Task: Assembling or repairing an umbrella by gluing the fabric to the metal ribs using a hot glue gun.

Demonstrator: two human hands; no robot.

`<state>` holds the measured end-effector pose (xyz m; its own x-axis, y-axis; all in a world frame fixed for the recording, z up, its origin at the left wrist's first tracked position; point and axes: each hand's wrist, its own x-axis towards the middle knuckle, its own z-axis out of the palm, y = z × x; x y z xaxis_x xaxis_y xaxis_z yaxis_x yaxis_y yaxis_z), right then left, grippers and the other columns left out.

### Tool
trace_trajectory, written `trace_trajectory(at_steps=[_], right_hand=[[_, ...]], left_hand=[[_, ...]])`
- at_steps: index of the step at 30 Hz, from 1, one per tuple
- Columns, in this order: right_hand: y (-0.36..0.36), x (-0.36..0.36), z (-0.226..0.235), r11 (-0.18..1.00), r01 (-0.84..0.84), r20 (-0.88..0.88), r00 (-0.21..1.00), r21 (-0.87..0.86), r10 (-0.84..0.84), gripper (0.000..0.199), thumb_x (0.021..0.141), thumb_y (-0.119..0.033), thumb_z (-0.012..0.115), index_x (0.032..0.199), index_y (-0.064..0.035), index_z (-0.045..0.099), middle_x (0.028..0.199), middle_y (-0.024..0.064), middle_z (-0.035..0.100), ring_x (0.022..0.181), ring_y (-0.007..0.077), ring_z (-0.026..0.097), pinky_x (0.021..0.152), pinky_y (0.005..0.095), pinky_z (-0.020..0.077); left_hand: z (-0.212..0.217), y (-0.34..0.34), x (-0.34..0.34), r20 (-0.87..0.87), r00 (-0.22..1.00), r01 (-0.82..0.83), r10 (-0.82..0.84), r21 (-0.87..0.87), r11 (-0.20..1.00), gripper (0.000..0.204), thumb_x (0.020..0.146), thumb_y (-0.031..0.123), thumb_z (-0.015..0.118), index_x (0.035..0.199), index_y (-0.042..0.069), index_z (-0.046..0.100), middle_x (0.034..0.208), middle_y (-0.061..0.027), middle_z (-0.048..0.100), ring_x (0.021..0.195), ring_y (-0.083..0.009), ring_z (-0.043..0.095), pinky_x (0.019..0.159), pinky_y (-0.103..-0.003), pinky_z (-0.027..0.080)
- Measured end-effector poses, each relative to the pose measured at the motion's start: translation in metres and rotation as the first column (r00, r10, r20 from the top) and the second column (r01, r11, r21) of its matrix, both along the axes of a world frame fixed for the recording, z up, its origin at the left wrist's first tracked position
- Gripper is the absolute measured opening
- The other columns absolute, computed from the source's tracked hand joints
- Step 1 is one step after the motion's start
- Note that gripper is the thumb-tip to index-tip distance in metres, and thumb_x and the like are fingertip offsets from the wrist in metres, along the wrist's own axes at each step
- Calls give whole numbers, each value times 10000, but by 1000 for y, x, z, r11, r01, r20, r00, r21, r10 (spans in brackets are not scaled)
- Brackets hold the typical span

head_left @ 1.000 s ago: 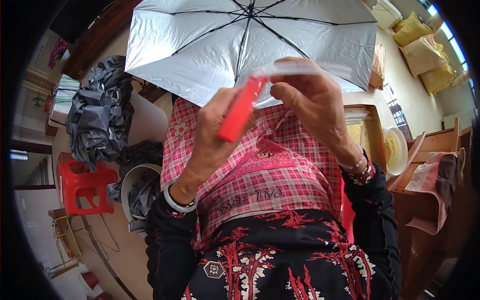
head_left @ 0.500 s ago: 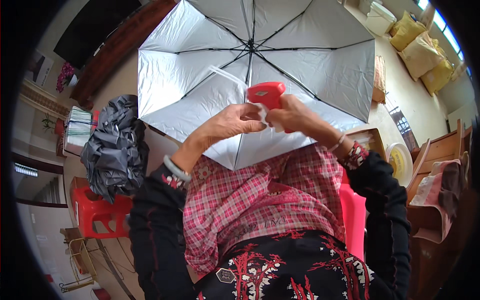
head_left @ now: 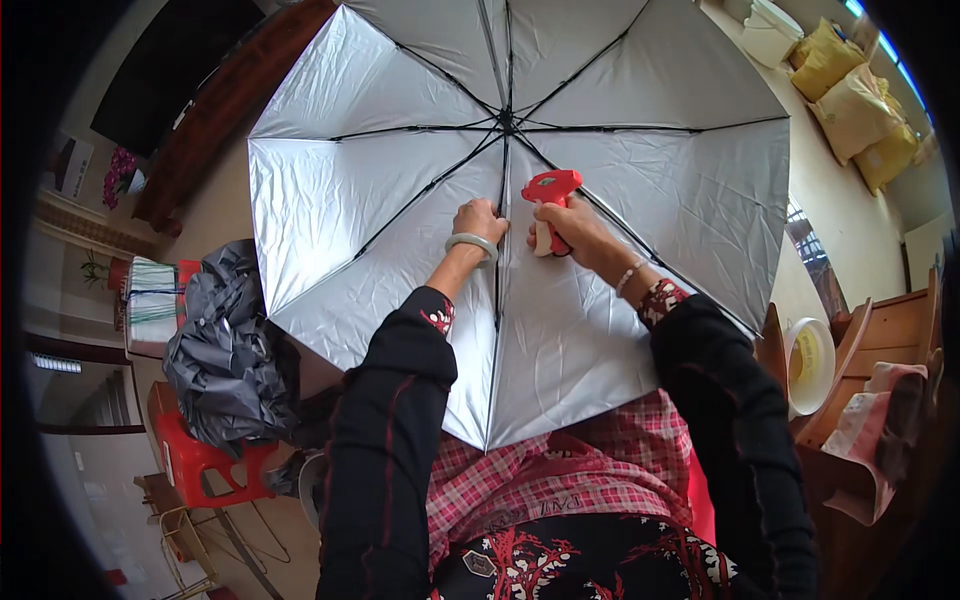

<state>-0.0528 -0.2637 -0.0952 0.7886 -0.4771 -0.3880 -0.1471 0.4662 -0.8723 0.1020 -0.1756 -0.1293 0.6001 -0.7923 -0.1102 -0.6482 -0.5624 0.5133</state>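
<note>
An open umbrella [head_left: 400, 250] with a silver inner side spreads before me, its black ribs meeting at the hub [head_left: 507, 122]. My left hand [head_left: 479, 220] is closed on the black umbrella rib [head_left: 499, 270] that runs from the hub toward me. Just right of it, my right hand [head_left: 572, 228] grips a red tagging gun [head_left: 552, 186] with a whitish trigger. The gun is held over the silver cloth, its nose pointing up and away from me. The fingertips of my left hand are partly hidden behind its back.
Crumpled dark grey cloth [head_left: 235, 350] lies on a red stool [head_left: 215, 465] at the left, beside a bundle of thin strips [head_left: 152, 295]. At the right are a white bucket [head_left: 808, 365] and a wooden chair [head_left: 880, 350]. Stuffed sacks [head_left: 855, 105] lie at the far right.
My left hand has left the tagging gun's side and closed on the umbrella rib. The umbrella has come nearer over my lap. A pale strip near the gun is out of sight.
</note>
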Motion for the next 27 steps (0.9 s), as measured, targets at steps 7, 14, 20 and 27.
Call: trace_trajectory(at_steps=[7,14,20,27], right_hand=[[14,19,-17,979,151,-113,984,140,-136,207,762,-81,513,937,22,477,714,99,543,593,213,589,506,328,492],[19,15,-16,976,83,-18,997,199,-81,218,768,-91,503,956,15,474,749,120,560,607,228,598,526,348,508],[12,8,-11,886,80,19,995,458,-100,258,807,-139,510,1028,-19,456,805,130,585,686,239,616,571,378,533],[1,3,-12,832,-19,44,999,555,-7,300,846,-214,515,1103,-74,444,850,122,605,731,234,624,557,352,542]], left_hand=[[-13,7,-4,-340,933,-179,114,-165,970,263,638,155,634,852,3,648,714,-145,649,584,-204,638,562,-292,501],[-20,13,-7,-608,786,-354,114,-291,889,277,711,104,606,945,-46,610,668,-68,635,508,-110,590,486,-231,471],[-23,13,-7,-632,769,-366,98,-309,878,270,729,105,590,950,-48,605,660,-71,630,496,-109,579,482,-231,469],[-27,13,-8,-579,811,-327,81,-335,884,262,731,110,582,943,-41,609,658,-79,626,491,-111,574,483,-239,470]])
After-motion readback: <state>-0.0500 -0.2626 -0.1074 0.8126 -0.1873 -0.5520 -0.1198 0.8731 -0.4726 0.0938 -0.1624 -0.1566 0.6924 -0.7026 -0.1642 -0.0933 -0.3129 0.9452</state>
